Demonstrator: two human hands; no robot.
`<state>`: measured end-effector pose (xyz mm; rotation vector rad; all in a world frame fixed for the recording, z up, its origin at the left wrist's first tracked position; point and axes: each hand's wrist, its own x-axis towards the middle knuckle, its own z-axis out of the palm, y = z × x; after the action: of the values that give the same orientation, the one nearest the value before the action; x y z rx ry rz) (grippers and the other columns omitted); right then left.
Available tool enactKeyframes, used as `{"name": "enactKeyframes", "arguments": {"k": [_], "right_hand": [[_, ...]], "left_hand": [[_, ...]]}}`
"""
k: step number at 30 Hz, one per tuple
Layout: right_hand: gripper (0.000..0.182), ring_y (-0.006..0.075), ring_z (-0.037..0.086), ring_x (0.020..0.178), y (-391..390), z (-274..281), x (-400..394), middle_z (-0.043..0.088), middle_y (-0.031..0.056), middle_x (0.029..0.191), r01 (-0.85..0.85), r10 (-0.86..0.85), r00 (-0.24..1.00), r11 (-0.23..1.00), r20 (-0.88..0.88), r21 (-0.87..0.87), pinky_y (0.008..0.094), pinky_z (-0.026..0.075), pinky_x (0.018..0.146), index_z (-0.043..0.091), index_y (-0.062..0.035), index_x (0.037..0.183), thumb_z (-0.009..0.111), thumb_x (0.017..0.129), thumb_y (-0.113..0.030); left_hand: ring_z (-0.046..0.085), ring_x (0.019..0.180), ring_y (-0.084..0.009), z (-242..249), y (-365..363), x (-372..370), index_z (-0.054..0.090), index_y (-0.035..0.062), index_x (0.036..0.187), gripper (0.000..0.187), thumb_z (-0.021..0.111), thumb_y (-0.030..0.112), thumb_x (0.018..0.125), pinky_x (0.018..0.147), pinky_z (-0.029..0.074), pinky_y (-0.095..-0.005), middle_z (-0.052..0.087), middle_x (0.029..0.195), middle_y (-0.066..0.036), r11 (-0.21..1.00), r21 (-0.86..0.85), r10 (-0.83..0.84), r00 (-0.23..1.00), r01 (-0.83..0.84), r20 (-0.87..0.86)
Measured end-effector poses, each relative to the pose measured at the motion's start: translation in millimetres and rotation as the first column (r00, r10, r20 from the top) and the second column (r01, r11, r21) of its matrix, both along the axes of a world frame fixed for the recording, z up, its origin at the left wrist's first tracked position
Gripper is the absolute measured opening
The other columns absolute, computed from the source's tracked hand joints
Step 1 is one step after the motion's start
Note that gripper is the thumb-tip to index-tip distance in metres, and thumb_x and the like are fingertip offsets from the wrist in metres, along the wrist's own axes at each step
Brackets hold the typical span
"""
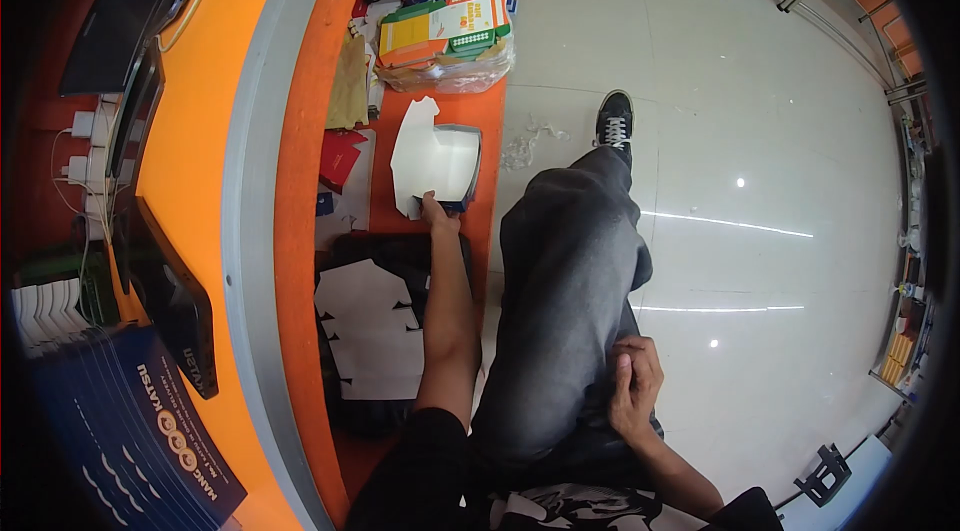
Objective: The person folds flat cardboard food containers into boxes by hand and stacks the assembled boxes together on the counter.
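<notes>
A partly folded box (457, 159), white inside and dark outside, lies with its flap spread on the orange shelf. My left hand (440, 212) grips its near edge, thumb on the white inner face and the other fingers mostly hidden beneath. Close to my left forearm, a flat white die-cut cardboard blank (370, 331) rests on something black. My right hand (636, 386) lies against my right thigh, its fingers loosely curled together and nothing visible in them.
Beyond the box sits a plastic bag (470, 76) with colourful cartons (450, 26). A red piece of card (341, 159) lies left of it. The orange counter (190, 171) carries dark screens and a stack of blue printed boxes (140, 421). Clear plastic scraps (533, 143) litter the tiled floor.
</notes>
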<state>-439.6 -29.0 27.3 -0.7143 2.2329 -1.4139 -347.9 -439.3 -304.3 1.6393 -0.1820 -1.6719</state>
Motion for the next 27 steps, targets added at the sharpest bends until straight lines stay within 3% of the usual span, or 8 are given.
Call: {"name": "enactKeyframes", "arguments": {"k": [3,5,8,11,15,18,24,27], "right_hand": [[0.018,0.0273,0.063,0.083,0.5,-0.3,0.9,0.063,0.0165,0.098,0.012,-0.012,1.000,1.000,0.023,0.013,0.0347,0.050,0.072,0.066,0.0053,0.091,0.053,0.097,-0.005],[0.018,0.0272,0.063,0.083,0.5,0.3,1.1,0.063,0.0165,0.098,0.011,-0.012,0.999,1.000,0.031,0.028,0.0347,0.050,0.072,0.066,0.0054,0.090,0.053,0.097,-0.005],[0.018,0.0272,0.063,0.083,-0.2,1.2,0.7,0.063,0.0165,0.098,0.008,-0.009,0.999,1.000,0.033,0.029,0.0347,0.050,0.072,0.066,0.0054,0.090,0.053,0.097,-0.004],[0.018,0.0272,0.063,0.083,-0.5,-0.2,1.0,0.063,0.0166,0.098,0.011,-0.011,1.000,1.000,0.020,0.021,0.0346,0.050,0.072,0.066,0.0054,0.090,0.053,0.097,-0.004],[0.017,0.0274,0.063,0.083,-0.8,0.5,0.3,0.063,0.0166,0.098,0.009,-0.009,1.000,1.000,0.013,0.019,0.0348,0.050,0.072,0.066,0.0055,0.090,0.053,0.097,-0.003],[0.017,0.0277,0.063,0.084,-2.4,1.2,-1.2,0.062,0.0164,0.098,0.006,-0.006,1.000,1.000,-0.022,-0.008,0.0349,0.050,0.073,0.066,0.0055,0.090,0.053,0.097,-0.003],[0.018,0.0285,0.063,0.085,-2.1,2.0,-0.7,0.062,0.0166,0.098,-0.002,0.002,1.000,1.000,-0.015,0.010,0.0354,0.050,0.074,0.066,0.0056,0.091,0.053,0.097,-0.004],[0.018,0.0287,0.063,0.085,-0.6,0.9,0.3,0.062,0.0168,0.098,0.011,-0.012,0.999,1.000,0.034,0.018,0.0357,0.050,0.074,0.066,0.0057,0.091,0.053,0.097,-0.004]], "left_hand": [[0.066,0.104,-0.0334,10.6,-0.3,-8.7,0.053,-0.0033,0.132,0.051,0.054,0.024,0.089,0.079,0.057,-0.0460,0.063,0.124,-0.018,0.999,-0.028,0.034,0.998,-0.033,0.058],[0.065,0.108,-0.0365,3.5,-5.2,-8.7,0.053,-0.0116,0.130,0.049,0.046,0.019,0.092,0.085,0.057,-0.0460,0.061,0.128,-0.024,0.999,-0.053,0.028,0.946,-0.011,0.322],[0.064,0.112,-0.0379,41.8,4.0,-18.8,0.052,-0.0177,0.127,0.051,0.041,0.018,0.093,0.091,0.056,-0.0443,0.058,0.133,-0.030,0.998,-0.058,0.005,0.911,0.020,0.412],[0.065,0.110,-0.0381,29.1,-0.7,-19.7,0.053,-0.0167,0.127,0.050,0.041,0.018,0.094,0.092,0.055,-0.0441,0.059,0.130,-0.031,0.995,-0.093,0.003,0.886,0.046,0.464],[0.066,0.104,-0.0331,22.4,-10.6,-19.2,0.054,-0.0099,0.128,0.047,0.039,0.013,0.090,0.078,0.057,-0.0465,0.059,0.128,-0.023,0.993,-0.060,-0.059,0.884,0.098,0.465],[0.067,0.096,-0.0286,20.6,-14.6,-25.7,0.056,-0.0057,0.125,0.043,0.040,0.012,0.089,0.071,0.057,-0.0408,0.061,0.121,-0.018,0.998,-0.028,-0.038,0.910,0.054,0.413],[0.067,0.090,-0.0253,16.2,-12.2,-23.5,0.053,0.0018,0.130,0.043,0.049,0.033,0.100,0.066,0.056,-0.0364,0.063,0.117,-0.012,0.997,-0.002,-0.071,0.926,0.077,0.372],[0.066,0.094,-0.0262,-0.9,-15.6,-19.4,0.052,0.0043,0.133,0.052,0.050,0.046,0.102,0.070,0.056,-0.0380,0.063,0.119,-0.011,0.999,-0.038,-0.015,0.988,0.021,0.156]]}}
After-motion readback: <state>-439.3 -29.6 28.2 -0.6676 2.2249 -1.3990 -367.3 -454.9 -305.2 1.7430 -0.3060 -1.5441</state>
